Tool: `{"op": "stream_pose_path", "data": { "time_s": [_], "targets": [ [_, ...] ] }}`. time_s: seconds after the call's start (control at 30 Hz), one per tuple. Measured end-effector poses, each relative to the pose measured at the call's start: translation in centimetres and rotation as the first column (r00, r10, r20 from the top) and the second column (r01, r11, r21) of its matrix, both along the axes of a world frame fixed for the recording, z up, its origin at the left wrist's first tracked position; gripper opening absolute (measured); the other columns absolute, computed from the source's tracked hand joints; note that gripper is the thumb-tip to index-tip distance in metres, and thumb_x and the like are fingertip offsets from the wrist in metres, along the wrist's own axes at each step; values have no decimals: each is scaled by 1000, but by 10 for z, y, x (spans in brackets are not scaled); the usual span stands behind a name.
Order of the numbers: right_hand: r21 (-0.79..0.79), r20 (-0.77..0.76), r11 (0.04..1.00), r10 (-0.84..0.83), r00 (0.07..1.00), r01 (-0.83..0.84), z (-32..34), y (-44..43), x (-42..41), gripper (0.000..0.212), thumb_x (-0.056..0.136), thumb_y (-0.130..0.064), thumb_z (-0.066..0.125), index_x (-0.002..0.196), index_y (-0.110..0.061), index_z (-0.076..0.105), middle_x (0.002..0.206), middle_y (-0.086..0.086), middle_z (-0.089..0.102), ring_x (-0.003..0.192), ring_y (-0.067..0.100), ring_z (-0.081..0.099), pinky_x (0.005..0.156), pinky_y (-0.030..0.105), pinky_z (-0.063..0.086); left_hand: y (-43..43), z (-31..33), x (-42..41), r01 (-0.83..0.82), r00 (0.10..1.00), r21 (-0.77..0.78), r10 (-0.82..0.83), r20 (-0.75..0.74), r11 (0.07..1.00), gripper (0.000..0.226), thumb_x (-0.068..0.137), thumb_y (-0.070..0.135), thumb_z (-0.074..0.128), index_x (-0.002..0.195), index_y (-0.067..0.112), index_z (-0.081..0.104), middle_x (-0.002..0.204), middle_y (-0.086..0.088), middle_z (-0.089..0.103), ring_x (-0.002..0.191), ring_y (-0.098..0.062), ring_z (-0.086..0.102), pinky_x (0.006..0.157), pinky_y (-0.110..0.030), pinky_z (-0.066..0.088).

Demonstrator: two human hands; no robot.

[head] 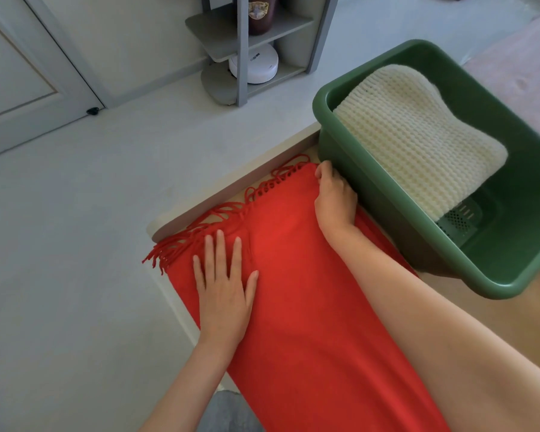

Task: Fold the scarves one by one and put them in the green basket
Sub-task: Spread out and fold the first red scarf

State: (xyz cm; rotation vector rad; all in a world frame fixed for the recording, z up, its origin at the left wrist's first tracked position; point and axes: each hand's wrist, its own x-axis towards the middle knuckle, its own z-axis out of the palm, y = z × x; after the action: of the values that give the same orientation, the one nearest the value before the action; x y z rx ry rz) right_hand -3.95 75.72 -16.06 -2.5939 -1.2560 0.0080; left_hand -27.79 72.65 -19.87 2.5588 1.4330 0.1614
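— Scarves: how many are there to count right now?
— Two. You have one red scarf (309,307) spread lengthwise on the surface (219,202) in front of you. Its fringe (200,232) is at the far end, with some strands hanging past the surface's edge. The second, a cream knitted scarf (418,141), lies folded inside the green basket (396,219).
— Just the one basket?
— One. It sits on the surface just to the right of the red scarf and holds that single cream scarf.
— And my two hands?
— Both are on the red scarf. Your left hand (223,291) lies flat on it near the fringed end, all five fingers straight and slightly spread, pressing the cloth down. Your right hand (334,198) is at the scarf's far right corner, just beside the basket's wall, with its fingers curled over the edge of the cloth and gripping it.
— What is behind all that?
— One grey shelf unit (243,42) stands on the floor (75,244) beyond the surface. It has one white round device (256,65) on a lower shelf and one dark jar (261,14) on the shelf above. One pale door (19,73) is at the far left.
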Motion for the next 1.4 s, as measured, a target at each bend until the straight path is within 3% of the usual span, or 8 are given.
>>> {"op": "stream_pose_path", "data": {
  "time_s": [0.2, 0.33, 0.47, 0.57, 0.67, 0.83, 1.0, 1.4],
  "targets": [
    [-105, 120, 992, 85, 989, -72, -6, 2, 3, 41, 91, 5, 39, 129, -8, 44, 115, 11, 56, 100, 29, 59, 65, 39, 47, 2, 1, -12, -43, 999, -19, 43, -19, 999, 64, 96, 50, 26, 151, 18, 27, 158, -9, 22, 147, -30, 14, 115, -60, 13],
    [-135, 76, 985, 116, 990, -105, -6, -3, 8, 41, 90, 7, 37, 128, -7, 45, 119, 11, 53, 102, 29, 58, 72, 41, 49, 9, 18, -22, -197, 936, 27, 180, 303, 980, 57, 94, 37, 45, 144, 11, 36, 146, -16, 31, 140, -31, 27, 118, -50, 14],
    [-114, 82, 989, 107, 991, -97, -4, 0, 9, 44, 91, 3, 41, 134, -9, 40, 118, 9, 55, 102, 27, 59, 69, 38, 47, 14, 26, -41, -453, 585, -388, 596, 550, 802, 52, 96, 20, 54, 143, 10, 32, 144, -13, 29, 130, -25, 40, 110, -41, 33],
    [-27, 89, 995, 97, 991, -95, -5, 1, 3, 42, 93, -2, 46, 134, -8, 42, 113, 11, 59, 101, 27, 59, 72, 37, 47, 12, 33, -47, -414, 367, -759, 855, 365, 502, 54, 98, 25, 51, 147, 17, 28, 141, -8, 46, 113, -20, 56, 101, -37, 42],
    [78, 169, 988, 119, 978, -134, -3, -1, -7, 41, 87, -4, 57, 127, -7, 50, 109, 13, 59, 95, 30, 57, 80, 40, 47, 18, 39, -53, -328, 223, -875, 930, 293, 355, 49, 98, 19, 53, 143, 13, 36, 120, -11, 59, 98, -18, 60, 91, -37, 48],
    [217, 140, 941, 233, 962, -260, 1, -11, -52, 34, 87, -12, 53, 121, -9, 56, 116, 11, 57, 98, 28, 52, 86, 39, 43, 23, 44, -61, -266, 210, -896, 928, 307, 356, 44, 90, 8, 64, 132, 11, 51, 113, -10, 64, 103, -19, 63, 99, -36, 47],
    [144, -68, 950, 290, 955, -278, -17, -30, -97, 39, 90, -26, 39, 119, -9, 58, 123, 9, 58, 110, 26, 53, 94, 41, 46, 23, 48, -63, -230, 105, -915, 943, 316, 332, 43, 87, 4, 67, 127, 10, 54, 106, -6, 65, 98, -18, 65, 89, -34, 51],
    [-44, -170, 904, 412, 895, -424, -26, -45, -100, 61, 98, -44, 20, 148, -11, 30, 158, 6, 18, 146, 25, 12, 120, 40, 5, 32, 49, -53, -246, 138, -888, 920, 365, 389, 40, 81, 12, 75, 115, 18, 54, 106, -9, 67, 91, -20, 67, 78, -32, 54]
  ]
}}
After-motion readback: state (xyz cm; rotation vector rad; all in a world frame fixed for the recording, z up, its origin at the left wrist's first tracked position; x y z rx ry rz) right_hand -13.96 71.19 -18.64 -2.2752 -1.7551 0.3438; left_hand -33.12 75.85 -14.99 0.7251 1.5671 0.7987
